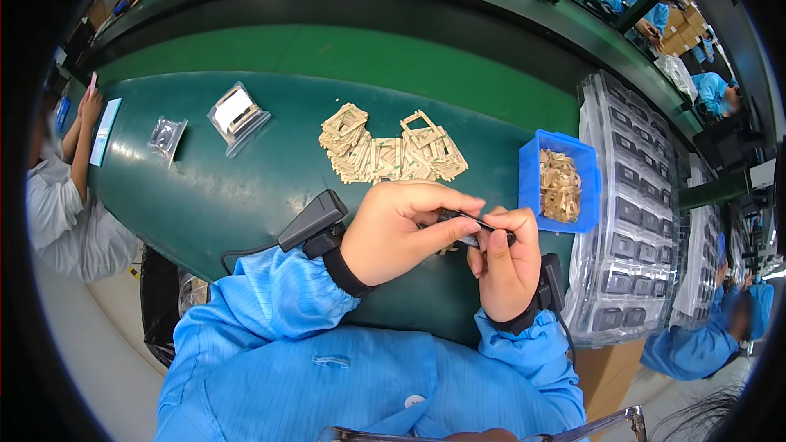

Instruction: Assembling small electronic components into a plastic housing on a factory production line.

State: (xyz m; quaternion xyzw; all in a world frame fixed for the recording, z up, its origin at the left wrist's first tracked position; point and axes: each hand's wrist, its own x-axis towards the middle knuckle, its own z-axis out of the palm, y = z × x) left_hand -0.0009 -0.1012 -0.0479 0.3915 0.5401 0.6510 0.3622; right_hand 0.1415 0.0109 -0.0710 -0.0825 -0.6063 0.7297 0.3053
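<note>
In front of my chest, both hands hold a small, thin black part (468, 215), mostly hidden by my fingers; I cannot make out its exact kind. My left hand (401, 227) pinches one end between thumb and fingers. At the other end, my right hand (508, 266) has its thumb and fingertips closed on it. Just beyond my hands lies a heap of flat beige rectangular frames (393, 151), loosely overlapping on the green table (282, 164). A few small pale bits (447, 250) show on the table below my fingers.
To the right stands a blue bin (528, 184) with small tan pieces inside. Beside it, clear plastic trays (610, 278) hold many dark rectangular parts. Two clear bags, one small (167, 139) and one larger (237, 117), lie at left. Another person (61, 196) sits at the left end.
</note>
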